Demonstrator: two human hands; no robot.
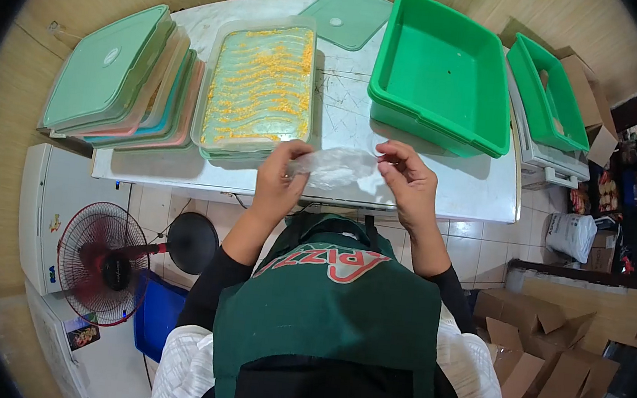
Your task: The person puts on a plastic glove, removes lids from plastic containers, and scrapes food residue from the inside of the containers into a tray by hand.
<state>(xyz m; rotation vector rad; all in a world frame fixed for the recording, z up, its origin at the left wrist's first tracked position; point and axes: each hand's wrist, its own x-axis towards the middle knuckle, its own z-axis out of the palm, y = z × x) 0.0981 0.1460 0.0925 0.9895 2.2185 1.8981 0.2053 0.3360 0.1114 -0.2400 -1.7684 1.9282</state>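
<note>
A clear, crinkled plastic piece (pixel 337 168) is stretched between my two hands over the table's front edge. My left hand (pixel 282 176) pinches its left end. The fingers of my right hand (pixel 410 183) are drawn together at its right end. Behind my left hand lies a clear container (pixel 260 90) with yellow-orange crumbs spread in wavy rows. To the right of it stands a large green bin (pixel 445 81), with nothing visible inside except small specks.
Lidded containers (pixel 108 71) are stacked at the table's left. A flat green lid (pixel 343 19) lies at the back. A smaller green bin (pixel 549 95) stands at the right. Left below are a red fan (pixel 103 263) and a blue crate (pixel 158 314); cardboard boxes (pixel 541 358) lie lower right.
</note>
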